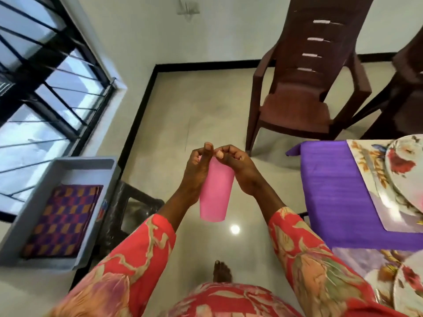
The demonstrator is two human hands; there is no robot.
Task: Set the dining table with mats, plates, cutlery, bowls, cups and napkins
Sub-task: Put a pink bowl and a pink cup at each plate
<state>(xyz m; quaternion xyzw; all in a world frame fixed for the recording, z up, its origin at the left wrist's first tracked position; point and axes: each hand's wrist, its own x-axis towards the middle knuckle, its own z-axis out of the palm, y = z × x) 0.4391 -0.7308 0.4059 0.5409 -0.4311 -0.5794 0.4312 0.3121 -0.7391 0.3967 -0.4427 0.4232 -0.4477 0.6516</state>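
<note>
A glossy pale floor (206,106) fills the middle of the frame, with a barred window (41,88) at the upper left. At the centre, the left hand (199,170) and right hand (238,168) hold a pink cup (216,195) between them in mid-air, fingers curled around its far end, fingertips almost meeting above it. At the lower left, a grey tray (29,216) holds a folded checked cloth (61,220). At the right edge, a purple table (332,186) carries a floral mat (366,161) with a floral plate (402,170) on it; another plate (409,287) shows at the lower right. A brown chair (306,88) stands at the upper right.
</note>
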